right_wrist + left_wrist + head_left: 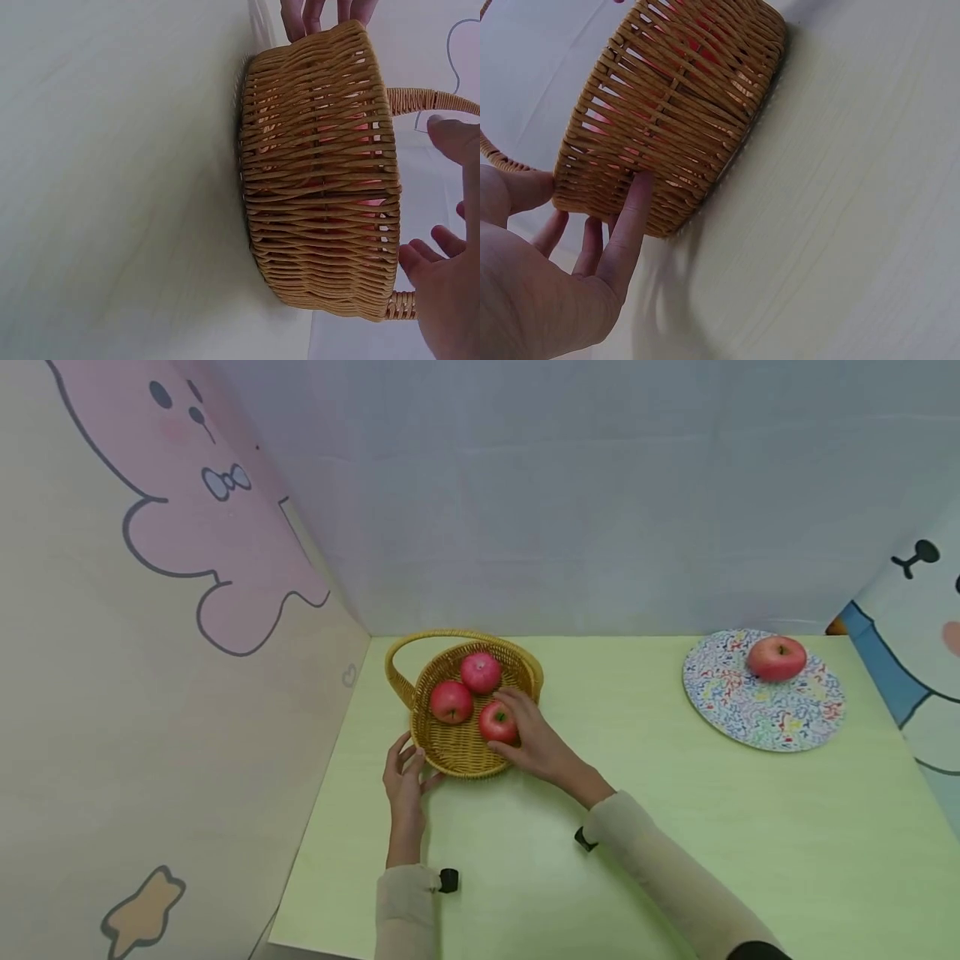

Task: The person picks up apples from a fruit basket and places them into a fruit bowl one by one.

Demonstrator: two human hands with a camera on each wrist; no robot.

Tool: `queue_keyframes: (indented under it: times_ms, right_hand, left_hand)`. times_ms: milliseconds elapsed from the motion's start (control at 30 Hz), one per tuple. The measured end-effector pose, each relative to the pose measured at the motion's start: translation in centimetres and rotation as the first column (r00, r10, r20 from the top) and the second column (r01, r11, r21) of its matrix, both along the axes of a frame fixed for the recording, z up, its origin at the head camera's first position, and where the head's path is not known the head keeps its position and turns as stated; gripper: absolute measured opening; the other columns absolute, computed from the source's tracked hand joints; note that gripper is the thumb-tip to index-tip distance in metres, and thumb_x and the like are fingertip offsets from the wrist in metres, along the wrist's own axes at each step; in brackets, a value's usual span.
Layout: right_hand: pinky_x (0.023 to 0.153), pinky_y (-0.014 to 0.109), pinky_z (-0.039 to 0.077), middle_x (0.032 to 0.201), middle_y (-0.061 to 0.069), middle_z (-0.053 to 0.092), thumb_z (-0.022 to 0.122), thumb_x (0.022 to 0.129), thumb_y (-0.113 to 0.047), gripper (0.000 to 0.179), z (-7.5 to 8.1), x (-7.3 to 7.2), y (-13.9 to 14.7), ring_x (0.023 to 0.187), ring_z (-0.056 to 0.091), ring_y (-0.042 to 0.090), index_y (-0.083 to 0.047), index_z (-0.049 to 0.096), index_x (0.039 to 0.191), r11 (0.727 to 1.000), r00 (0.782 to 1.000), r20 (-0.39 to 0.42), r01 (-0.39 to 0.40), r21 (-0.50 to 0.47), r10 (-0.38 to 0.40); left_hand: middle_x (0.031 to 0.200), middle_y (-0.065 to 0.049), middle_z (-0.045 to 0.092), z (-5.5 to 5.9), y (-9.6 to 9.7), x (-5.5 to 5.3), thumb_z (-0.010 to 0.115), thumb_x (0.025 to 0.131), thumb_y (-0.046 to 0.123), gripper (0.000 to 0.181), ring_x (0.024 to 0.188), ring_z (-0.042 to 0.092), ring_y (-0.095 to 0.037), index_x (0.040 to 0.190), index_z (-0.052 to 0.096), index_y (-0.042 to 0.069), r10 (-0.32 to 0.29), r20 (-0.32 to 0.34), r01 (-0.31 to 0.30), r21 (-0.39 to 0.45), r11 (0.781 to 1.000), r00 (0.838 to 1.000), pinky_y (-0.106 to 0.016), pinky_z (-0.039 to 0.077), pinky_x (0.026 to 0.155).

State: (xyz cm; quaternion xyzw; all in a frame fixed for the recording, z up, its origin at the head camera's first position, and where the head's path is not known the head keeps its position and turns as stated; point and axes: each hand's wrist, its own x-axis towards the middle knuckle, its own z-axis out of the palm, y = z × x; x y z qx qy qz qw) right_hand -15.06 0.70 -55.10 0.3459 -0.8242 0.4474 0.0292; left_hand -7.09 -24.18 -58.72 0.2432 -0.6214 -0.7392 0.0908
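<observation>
A woven basket with an arched handle stands on the table and holds three red apples. Two of them, a front-left apple and a back apple, lie away from the hands. Over the basket's right side, my right hand spreads thumb and fingers around the right apple. Seen from the right wrist, this hand is above the rim with a gap between thumb and fingers. My left hand touches the front-left of the basket, its thumb at the rim and fingertips against the wicker wall.
A round plate with colourful speckles lies at the table's back right, with another apple on it. The pale green table meets a back wall and a left wall with cartoon drawings.
</observation>
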Motion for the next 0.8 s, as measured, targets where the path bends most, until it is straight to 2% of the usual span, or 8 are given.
queue_keyframes:
  times_ms: [233,467,600,800]
  right_hand:
    - [0.122,0.056,0.043,0.162,0.022,0.031,0.078,0.095,-0.027,0.081,0.2,-0.4,-0.5,0.151,0.034,0.039,0.001,0.034,0.157,0.994,0.996,0.082,0.026,0.103,-0.034]
    - [0.123,0.057,0.040,0.161,0.023,0.033,0.079,0.095,-0.021,0.083,0.8,-0.8,-1.3,0.149,0.036,0.040,0.001,0.031,0.159,0.982,0.989,0.135,0.028,0.185,-0.053]
    - [0.123,0.060,0.039,0.158,0.029,0.036,0.080,0.094,-0.020,0.084,1.3,-1.2,-1.8,0.147,0.038,0.045,0.003,0.031,0.158,0.962,0.990,0.129,0.019,0.271,-0.056]
    - [0.122,0.062,0.040,0.155,0.033,0.038,0.079,0.094,-0.017,0.082,1.6,-1.7,-2.4,0.147,0.039,0.050,0.006,0.032,0.157,0.916,0.992,0.121,-0.018,0.402,-0.034]
  left_hand:
    - [0.143,-0.015,0.050,-0.1,0.0,0.0,0.062,0.107,0.024,0.046,0.126,0.059,-0.031,0.151,0.052,0.025,0.000,0.004,0.000,0.001,1.000,1.000,-0.053,0.065,0.087]
    - [0.145,-0.016,0.049,-0.1,0.1,0.1,0.060,0.108,0.023,0.047,0.127,0.059,-0.032,0.153,0.050,0.025,0.004,0.015,-0.004,-0.014,1.000,1.000,-0.054,0.065,0.089]
    - [0.145,-0.017,0.049,-0.2,0.0,0.0,0.061,0.107,0.023,0.046,0.128,0.059,-0.032,0.152,0.051,0.026,0.002,0.007,-0.002,-0.016,1.000,1.000,-0.054,0.065,0.088]
    - [0.145,-0.016,0.050,-0.2,0.0,0.0,0.061,0.107,0.024,0.046,0.126,0.059,-0.030,0.152,0.051,0.026,0.001,0.006,-0.001,-0.013,1.000,1.000,-0.052,0.066,0.087]
